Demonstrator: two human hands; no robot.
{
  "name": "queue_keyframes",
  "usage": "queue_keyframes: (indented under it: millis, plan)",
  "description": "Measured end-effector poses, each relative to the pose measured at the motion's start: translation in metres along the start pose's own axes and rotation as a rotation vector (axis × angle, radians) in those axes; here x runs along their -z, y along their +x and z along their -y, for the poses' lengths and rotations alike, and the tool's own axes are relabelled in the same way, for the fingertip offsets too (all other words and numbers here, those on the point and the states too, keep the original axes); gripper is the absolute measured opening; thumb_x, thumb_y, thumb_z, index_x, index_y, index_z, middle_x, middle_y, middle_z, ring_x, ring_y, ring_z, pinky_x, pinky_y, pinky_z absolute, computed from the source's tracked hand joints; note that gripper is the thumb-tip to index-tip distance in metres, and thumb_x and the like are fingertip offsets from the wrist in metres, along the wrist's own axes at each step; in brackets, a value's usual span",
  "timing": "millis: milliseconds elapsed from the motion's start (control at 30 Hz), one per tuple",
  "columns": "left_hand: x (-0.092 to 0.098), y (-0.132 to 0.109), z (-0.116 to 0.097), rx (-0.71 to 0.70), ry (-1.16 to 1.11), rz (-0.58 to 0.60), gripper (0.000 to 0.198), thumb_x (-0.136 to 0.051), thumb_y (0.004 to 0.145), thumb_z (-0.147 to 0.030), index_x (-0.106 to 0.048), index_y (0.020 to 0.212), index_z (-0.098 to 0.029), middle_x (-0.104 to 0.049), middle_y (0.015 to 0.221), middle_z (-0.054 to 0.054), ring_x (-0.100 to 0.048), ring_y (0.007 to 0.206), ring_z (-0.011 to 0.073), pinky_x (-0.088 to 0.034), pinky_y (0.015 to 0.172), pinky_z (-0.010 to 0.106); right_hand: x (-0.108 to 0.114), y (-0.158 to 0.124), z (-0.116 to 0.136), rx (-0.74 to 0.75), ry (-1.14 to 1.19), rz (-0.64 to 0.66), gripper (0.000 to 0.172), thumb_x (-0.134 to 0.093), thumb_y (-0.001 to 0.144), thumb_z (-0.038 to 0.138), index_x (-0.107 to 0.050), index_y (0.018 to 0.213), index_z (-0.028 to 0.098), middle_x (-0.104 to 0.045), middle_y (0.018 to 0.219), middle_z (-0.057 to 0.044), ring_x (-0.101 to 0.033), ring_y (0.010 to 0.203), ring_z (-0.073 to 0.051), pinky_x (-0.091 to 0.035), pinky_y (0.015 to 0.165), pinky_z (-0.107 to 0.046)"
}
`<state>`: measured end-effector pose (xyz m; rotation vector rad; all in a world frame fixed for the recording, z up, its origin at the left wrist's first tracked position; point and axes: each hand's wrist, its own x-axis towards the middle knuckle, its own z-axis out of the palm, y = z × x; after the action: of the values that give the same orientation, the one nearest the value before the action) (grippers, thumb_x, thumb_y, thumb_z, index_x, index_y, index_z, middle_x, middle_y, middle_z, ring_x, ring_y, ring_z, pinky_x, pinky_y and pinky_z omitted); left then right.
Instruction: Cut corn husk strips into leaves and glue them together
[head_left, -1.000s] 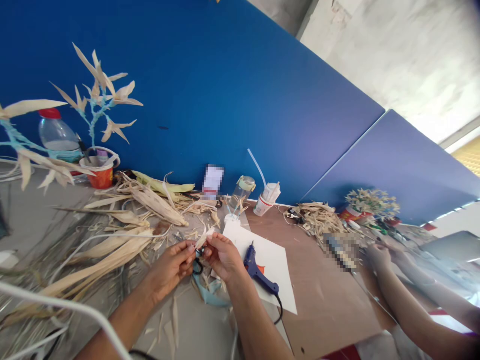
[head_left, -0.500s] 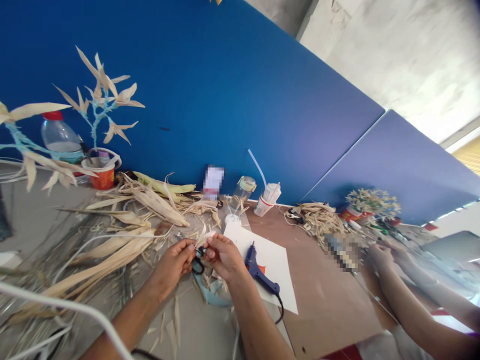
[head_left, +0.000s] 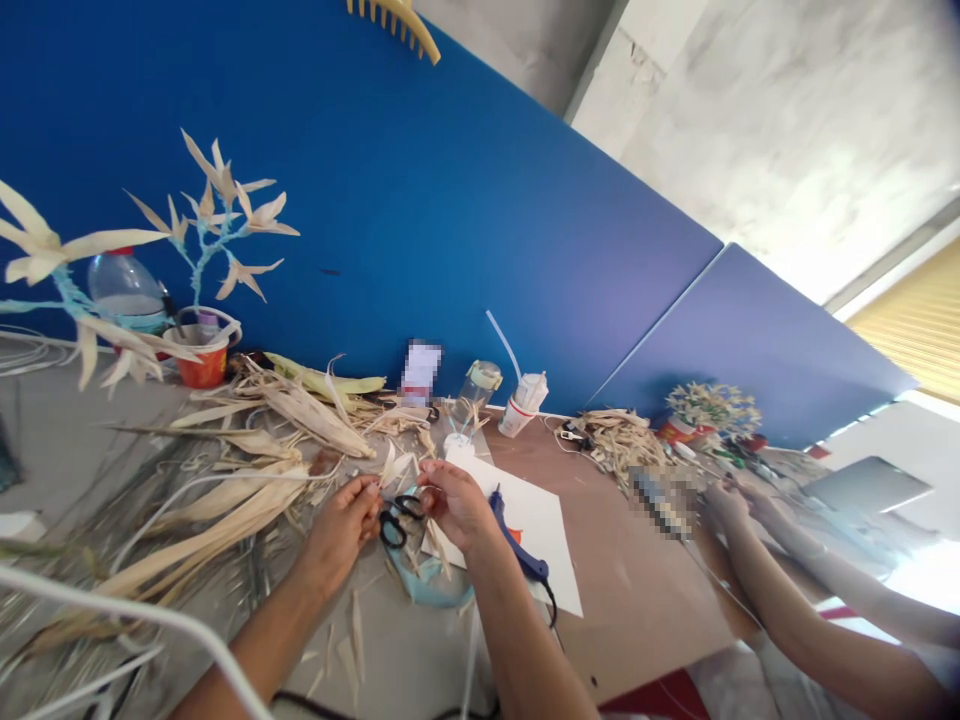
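My left hand [head_left: 346, 525] is closed in a pinch on a small pale piece of corn husk [head_left: 391, 468]. Opposite it, a short gap away, my right hand [head_left: 459, 508] pinches at another bit of husk, partly hidden by the fingers. Black-handled scissors [head_left: 393, 530] lie between and just below both hands, their blades not visible. Beneath my right wrist is crumpled light-blue material [head_left: 433, 588]. A dark blue glue gun [head_left: 519, 540] rests on a white sheet [head_left: 559, 545] right of my right forearm.
Dry corn husks [head_left: 217, 520] and thin wires cover the left side. Husk flowers on blue stems stand by a red cup [head_left: 202, 368]. A clear jar [head_left: 474, 390] and white cup [head_left: 523, 405] stand at the back. Another person's hands [head_left: 739, 505] work at the right. A white cable [head_left: 161, 618] crosses the front left.
My hands, which were together at one piece of husk, have moved apart. More of the scissors' handles shows between them. The camera view has shifted slightly.
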<state>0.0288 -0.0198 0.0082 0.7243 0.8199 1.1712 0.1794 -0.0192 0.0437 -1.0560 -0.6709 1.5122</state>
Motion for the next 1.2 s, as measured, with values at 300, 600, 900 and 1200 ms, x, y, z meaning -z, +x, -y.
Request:
queue_keyframes:
  millis: [300, 600, 900, 1200]
  plan:
    - [-0.003, -0.001, 0.001, 0.008, -0.035, -0.002, 0.040, -0.080, 0.055, -0.043, -0.060, 0.078, -0.018, -0.043, 0.049, -0.009, -0.031, 0.041, 0.0071, -0.023, 0.041, 0.020, -0.024, 0.000, -0.020, 0.052, -0.228, -0.037, 0.021, -0.071, 0.057, 0.031, -0.058, 0.065, 0.016, -0.052, 0.046, 0.008, -0.041, 0.038, -0.005, -0.027, 0.041, -0.018]
    - [-0.002, 0.000, 0.004, -0.025, 0.006, -0.002, 0.034, -0.074, 0.060, -0.042, -0.060, 0.078, -0.017, -0.041, 0.048, -0.009, -0.029, 0.039, 0.0065, -0.022, 0.040, 0.021, -0.027, 0.007, -0.030, 0.130, -0.202, -0.071, 0.013, -0.063, 0.056, 0.025, -0.052, 0.055, 0.018, -0.047, 0.041, 0.009, -0.036, 0.037, -0.005, -0.023, 0.042, -0.020]
    - [0.000, 0.000, 0.005, -0.007, 0.130, -0.055, 0.038, -0.071, 0.061, -0.046, -0.060, 0.082, -0.017, -0.045, 0.050, -0.008, -0.038, 0.042, 0.0086, -0.026, 0.044, 0.021, -0.030, 0.002, -0.026, 0.122, -0.333, -0.074, 0.012, -0.059, 0.060, 0.026, -0.053, 0.055, 0.017, -0.045, 0.039, 0.008, -0.034, 0.038, -0.006, -0.023, 0.044, -0.021]
    - [0.002, 0.003, 0.008, -0.042, 0.052, -0.071, 0.040, -0.074, 0.058, -0.044, -0.060, 0.083, -0.016, -0.045, 0.051, -0.009, -0.034, 0.040, 0.0060, -0.025, 0.042, 0.020, 0.057, -0.041, 0.024, 0.289, -1.013, -0.246, 0.021, -0.055, 0.075, 0.027, -0.068, 0.086, 0.015, -0.065, 0.073, -0.002, -0.060, 0.063, -0.015, -0.044, 0.062, -0.026]
